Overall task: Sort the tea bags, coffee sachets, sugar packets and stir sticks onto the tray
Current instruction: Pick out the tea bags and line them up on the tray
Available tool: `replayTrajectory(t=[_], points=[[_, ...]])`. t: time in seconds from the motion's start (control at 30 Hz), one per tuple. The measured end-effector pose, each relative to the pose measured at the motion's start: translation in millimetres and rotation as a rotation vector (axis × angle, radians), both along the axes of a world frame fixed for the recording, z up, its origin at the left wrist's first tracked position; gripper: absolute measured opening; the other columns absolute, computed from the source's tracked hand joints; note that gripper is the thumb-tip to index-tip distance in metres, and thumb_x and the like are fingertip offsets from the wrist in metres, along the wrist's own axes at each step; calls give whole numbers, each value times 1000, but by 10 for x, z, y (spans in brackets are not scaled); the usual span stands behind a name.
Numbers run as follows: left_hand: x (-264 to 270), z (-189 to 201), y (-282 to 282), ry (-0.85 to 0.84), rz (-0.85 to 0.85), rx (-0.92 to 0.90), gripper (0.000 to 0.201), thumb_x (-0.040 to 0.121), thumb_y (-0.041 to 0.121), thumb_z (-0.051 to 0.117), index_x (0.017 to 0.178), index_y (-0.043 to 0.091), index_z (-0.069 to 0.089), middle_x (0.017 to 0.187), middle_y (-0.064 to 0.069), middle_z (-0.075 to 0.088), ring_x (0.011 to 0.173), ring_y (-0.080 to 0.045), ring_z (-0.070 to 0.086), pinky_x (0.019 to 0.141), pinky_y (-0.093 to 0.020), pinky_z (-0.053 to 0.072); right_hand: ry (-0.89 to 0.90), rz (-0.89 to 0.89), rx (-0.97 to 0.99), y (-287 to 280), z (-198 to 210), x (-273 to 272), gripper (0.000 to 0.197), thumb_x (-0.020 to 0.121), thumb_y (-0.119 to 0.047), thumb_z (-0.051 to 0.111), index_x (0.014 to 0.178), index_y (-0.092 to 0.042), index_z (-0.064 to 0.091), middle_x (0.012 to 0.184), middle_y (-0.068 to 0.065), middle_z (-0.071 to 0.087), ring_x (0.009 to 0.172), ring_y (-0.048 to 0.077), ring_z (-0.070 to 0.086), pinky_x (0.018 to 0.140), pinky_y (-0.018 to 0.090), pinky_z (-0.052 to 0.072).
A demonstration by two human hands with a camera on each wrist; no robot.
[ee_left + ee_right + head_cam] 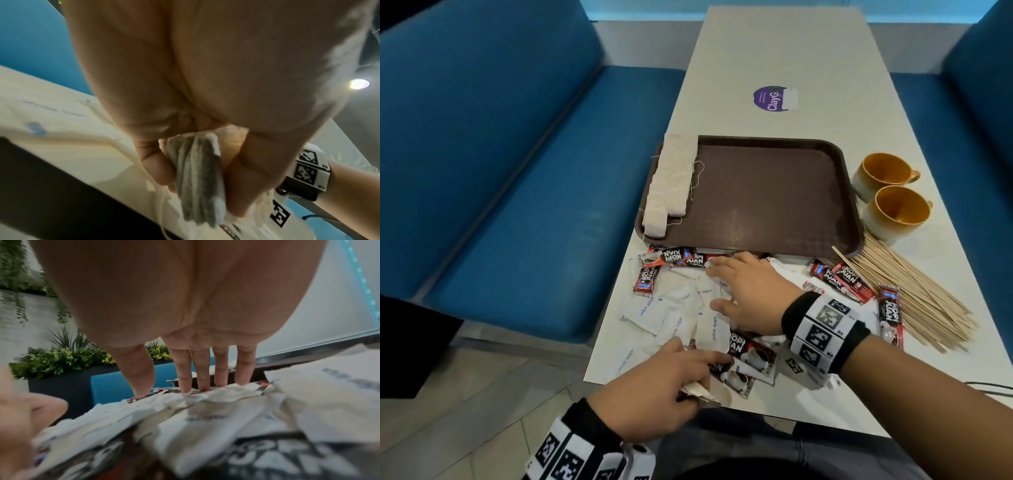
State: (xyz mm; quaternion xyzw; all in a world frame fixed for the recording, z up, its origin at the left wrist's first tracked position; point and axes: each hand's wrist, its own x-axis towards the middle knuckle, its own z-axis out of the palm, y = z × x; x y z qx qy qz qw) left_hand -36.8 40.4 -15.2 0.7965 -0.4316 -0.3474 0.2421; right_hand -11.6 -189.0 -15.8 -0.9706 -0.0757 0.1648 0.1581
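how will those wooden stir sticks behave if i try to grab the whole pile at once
The stir sticks look thin, light and stiff, so they likely won't flop. They lie loose and fanned on the table, so a bunched grab may scatter some. One leans onto the tray rim and could slide off if nudged.

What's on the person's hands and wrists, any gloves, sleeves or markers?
No gloves: both the left hand and right hand are bare. Each wrist carries a black strap with white panels printed with black square fiducial codes: the left wristband and right wristband. No sleeves show above them, and no cables are clearly attached.
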Motion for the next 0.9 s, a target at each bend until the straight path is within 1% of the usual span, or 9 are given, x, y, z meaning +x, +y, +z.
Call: replayTrajectory(t=[0.2,0.3,0.4,0.53,0.6,0.67,0.7,0.8,0.9], points=[[-20,-85,35,-11,54,0,7,97,25,59,90,27,58,153,48,22,111,8,30,93,-6,27,-37,7,82,-21,41,-159,47,98,-47,57,143,-35,51,147,-17,50,139,13,31,115,38,29],[-24,-84,55,-13,76,-23,7,99,30,60,93,27,59,153,48,21,112,9,31,97,-11,30,-71,-58,141,-153,85,-206,43,98,-45,59,139,-36,53,144,-17,51,137,10,33,115,35,30],[-18,-32,125,-34,130,-91,12,99,33,62,90,32,55,154,42,27,118,5,36,103,-21,34,-81,-159,83,-315,113,-226,42,99,-44,57,140,-34,52,144,-13,49,135,12,34,115,37,33],[64,30,376,-63,361,-203,16,96,24,67,86,33,59,148,30,42,132,-5,46,102,-25,40,-14,-138,-26,-361,83,-296,48,98,-51,54,143,-34,50,150,-13,43,137,14,33,116,40,33],[137,-16,530,-74,479,-177,23,96,19,67,83,36,60,143,29,44,127,-6,51,91,-24,47,0,-88,-14,-307,47,-339,50,98,-53,53,145,-35,49,153,-14,41,141,13,31,117,38,30],[194,-73,636,-84,553,-97,26,96,21,66,81,41,59,136,29,44,112,-8,56,79,-16,47,-15,-68,51,-270,31,-362,48,98,-51,55,144,-36,51,155,-15,40,143,10,31,119,33,27],[208,-99,660,-80,575,-65,24,96,21,66,80,38,60,133,28,43,102,-9,58,75,-14,46,-27,-79,89,-266,43,-372,47,98,-49,57,143,-36,52,156,-14,40,144,9,31,119,30,26],[180,-139,607,-3,598,-46,18,98,18,65,80,24,62,128,23,40,79,-9,62,72,-24,53,-73,-160,155,-361,135,-425,44,98,-44,61,140,-36,55,154,-16,41,141,5,35,114,23,26],[134,-165,467,37,583,-49,19,98,17,64,81,22,61,129,24,37,71,-7,60,74,-32,55,-119,-240,166,-580,297,-557,36,97,-43,62,133,-40,59,142,-22,46,127,-3,36,104,20,28]])
